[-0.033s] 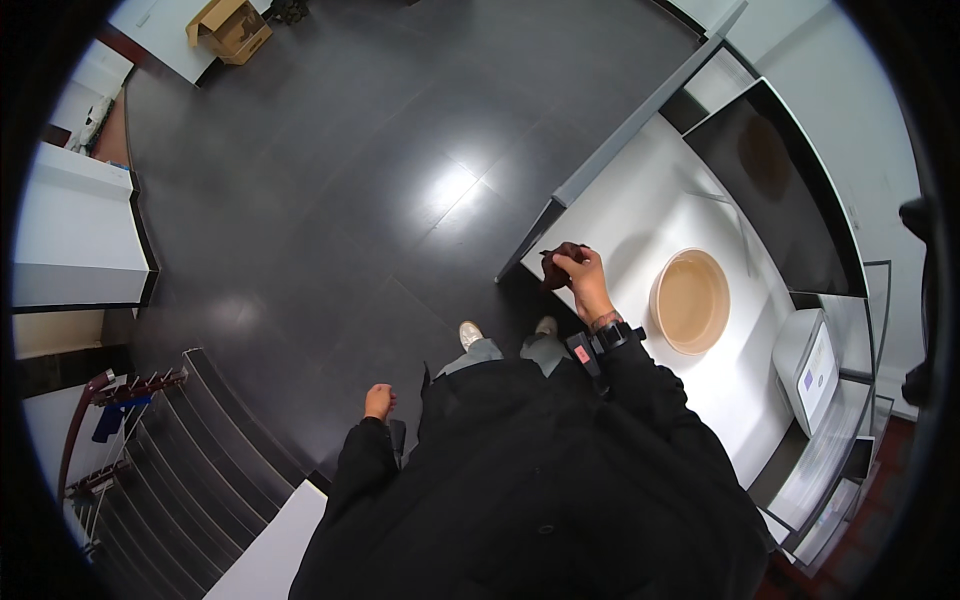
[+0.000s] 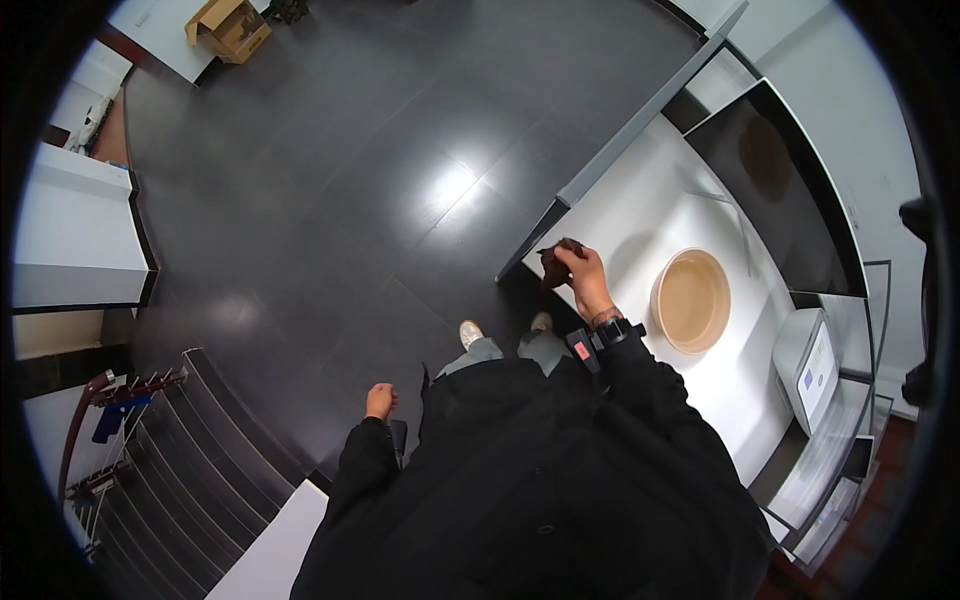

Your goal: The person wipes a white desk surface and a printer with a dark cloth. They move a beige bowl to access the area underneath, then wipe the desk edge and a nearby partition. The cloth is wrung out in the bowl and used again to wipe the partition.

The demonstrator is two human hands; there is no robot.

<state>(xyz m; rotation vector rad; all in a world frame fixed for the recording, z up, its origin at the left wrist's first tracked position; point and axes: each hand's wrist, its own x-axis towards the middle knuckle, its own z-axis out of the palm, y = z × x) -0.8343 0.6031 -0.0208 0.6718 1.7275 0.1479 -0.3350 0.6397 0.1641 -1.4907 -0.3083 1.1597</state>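
My right hand (image 2: 588, 280) pinches a crumpled dark brown cloth (image 2: 555, 264) over the near corner of the white table. Folds of the cloth hang below the fingertips. To the right of this hand stands a round beige basin (image 2: 691, 301) that looks to hold clear water; hand and basin are apart. A dark watch and a strapped-on device sit at my right wrist. My left hand (image 2: 381, 401) hangs low beside my body with its fingers curled closed, and nothing shows in it.
The white table (image 2: 640, 190) has a grey panel (image 2: 650, 110) along its far left edge. A dark screen (image 2: 775, 180) and a white device (image 2: 806, 370) line its right side. Stairs (image 2: 205, 440) descend at lower left. A cardboard box (image 2: 230, 30) lies far off.
The cloth in my right hand has shifted slightly, its folds spreading a little differently. My right foot has drawn back slightly. My left hand has hardly moved.
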